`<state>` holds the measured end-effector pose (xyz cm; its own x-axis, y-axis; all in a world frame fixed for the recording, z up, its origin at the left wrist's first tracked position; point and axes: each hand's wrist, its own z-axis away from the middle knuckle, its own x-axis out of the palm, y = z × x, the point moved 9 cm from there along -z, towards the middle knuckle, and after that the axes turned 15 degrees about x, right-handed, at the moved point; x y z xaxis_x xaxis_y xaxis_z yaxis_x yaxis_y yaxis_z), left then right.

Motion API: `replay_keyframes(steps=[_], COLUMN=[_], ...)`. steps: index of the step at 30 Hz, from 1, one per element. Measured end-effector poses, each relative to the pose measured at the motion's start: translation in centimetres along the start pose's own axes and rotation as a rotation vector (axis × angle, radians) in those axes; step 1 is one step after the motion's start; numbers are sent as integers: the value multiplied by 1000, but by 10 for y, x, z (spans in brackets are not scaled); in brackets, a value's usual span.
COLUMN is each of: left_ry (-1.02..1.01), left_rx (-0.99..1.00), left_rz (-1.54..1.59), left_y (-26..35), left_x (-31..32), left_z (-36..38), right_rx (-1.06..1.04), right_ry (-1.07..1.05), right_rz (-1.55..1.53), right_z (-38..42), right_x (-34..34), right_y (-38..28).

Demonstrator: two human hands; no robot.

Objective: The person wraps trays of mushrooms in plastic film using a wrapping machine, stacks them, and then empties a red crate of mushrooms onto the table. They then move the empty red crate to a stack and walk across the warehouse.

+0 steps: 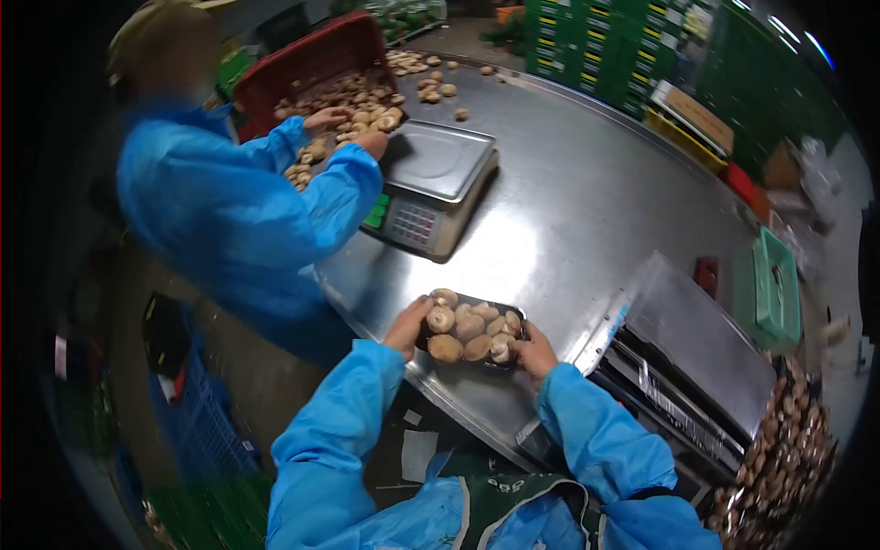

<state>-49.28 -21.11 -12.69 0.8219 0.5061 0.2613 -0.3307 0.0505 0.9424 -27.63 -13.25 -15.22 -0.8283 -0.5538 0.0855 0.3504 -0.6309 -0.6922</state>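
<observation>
A shallow black rectangular tray (496, 302) is grasped at its two ends, its left end by the left hand (410, 326) and its right end by the right hand (534, 353). Between the hands, the tray is filled with rounded tan and pale brown mushrooms (470, 327). It is held at the near edge of a broad grey metal table (587, 183); whether it is rested on the metal or lifted just above it cannot be told.

Beyond the left hand, a digital scale with a flat silver pan (438, 160) is placed on the table. Farther out past that hand, loose mushrooms are being handled by a co-worker in a blue gown (220, 183), at the mouth of a tilted red plastic crate (312, 60). To the right of the right hand, a low machine with a flat metal top (701, 339) is positioned, and past it a mint-green plastic basket (779, 284) is seen.
</observation>
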Motion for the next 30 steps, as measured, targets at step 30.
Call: replay_keyframes(steps=[30], left_ry=[-1215], left_rx=[930], left_rz=[-1023], left_y=[53], left_x=[416], left_z=[81], right_rx=[-561], right_ry=[769], right_rz=[996], right_z=[378], right_x=[-369], right_y=[42])
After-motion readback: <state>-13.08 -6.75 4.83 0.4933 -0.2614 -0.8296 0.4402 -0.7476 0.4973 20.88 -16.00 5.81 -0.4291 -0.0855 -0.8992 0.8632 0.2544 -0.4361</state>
